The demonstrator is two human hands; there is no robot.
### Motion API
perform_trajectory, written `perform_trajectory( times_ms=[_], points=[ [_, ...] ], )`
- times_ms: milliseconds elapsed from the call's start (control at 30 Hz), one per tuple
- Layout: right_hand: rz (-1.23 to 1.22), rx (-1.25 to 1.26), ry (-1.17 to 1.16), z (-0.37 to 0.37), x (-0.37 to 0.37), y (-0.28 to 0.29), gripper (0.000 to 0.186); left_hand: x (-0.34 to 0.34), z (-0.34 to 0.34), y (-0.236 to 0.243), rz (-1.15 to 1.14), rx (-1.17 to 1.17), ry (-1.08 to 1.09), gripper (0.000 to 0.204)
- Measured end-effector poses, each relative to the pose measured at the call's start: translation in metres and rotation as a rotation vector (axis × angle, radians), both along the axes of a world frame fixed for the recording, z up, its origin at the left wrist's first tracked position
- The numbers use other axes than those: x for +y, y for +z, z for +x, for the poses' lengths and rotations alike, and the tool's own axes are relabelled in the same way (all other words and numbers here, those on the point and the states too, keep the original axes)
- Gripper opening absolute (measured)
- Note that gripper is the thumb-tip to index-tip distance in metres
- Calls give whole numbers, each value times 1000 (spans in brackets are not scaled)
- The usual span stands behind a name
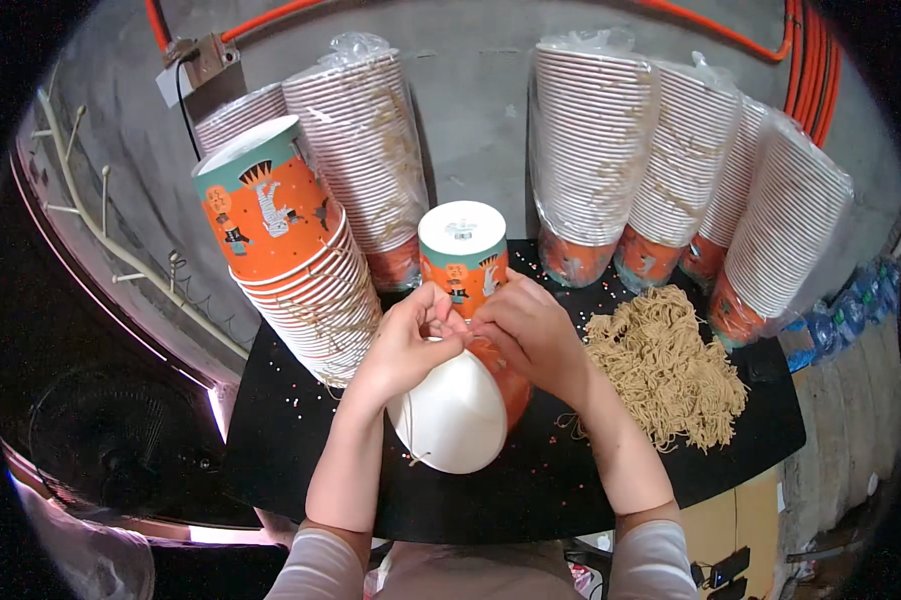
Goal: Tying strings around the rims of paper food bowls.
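- Bucket [457, 420], white inside, sits tilted above the black table [450, 510], mouth toward the person.
- Left hand [410, 345]: fingertips pinched together at its rim.
- Right hand [538, 332]: pinched just beside; what either grips, I cannot tell.

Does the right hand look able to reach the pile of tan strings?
Probably yes: the right hand is near the pile of tan strings with nothing visible standing between, though it's busy at a cup.

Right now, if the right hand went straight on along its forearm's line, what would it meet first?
Probably the upside-down orange-and-teal cup just beyond the right hand, though depth is unclear.
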State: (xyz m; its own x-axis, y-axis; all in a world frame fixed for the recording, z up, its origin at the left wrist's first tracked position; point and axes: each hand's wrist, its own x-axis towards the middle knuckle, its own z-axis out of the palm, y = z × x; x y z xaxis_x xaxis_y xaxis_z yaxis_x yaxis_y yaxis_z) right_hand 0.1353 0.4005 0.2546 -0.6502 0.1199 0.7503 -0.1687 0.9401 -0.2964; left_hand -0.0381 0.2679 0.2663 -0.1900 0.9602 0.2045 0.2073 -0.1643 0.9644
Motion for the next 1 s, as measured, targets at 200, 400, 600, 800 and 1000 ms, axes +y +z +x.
perform_trajectory(
  times_ms=[200, 400, 600, 800, 1000],
  points=[
    [36, -100, -71, 10, 4, 7, 15, 1, -1, -2, 37, -93, -24, 22],
    [172, -110, -196, 16, 1, 16, 22, 2, 9, 5, -72, 44, 5, 10],
    [255, -116, -252, 21, -2, 22, 24, 1, 19, 7, -67, 136, 53, 4],
    [168, 12, -255, 17, -5, 21, 21, -3, 19, 9, 39, 155, -17, 6],
    [-293, -46, -138, 24, -13, 26, 25, 2, 21, 7, 0, 226, 33, 19]
  ],
)
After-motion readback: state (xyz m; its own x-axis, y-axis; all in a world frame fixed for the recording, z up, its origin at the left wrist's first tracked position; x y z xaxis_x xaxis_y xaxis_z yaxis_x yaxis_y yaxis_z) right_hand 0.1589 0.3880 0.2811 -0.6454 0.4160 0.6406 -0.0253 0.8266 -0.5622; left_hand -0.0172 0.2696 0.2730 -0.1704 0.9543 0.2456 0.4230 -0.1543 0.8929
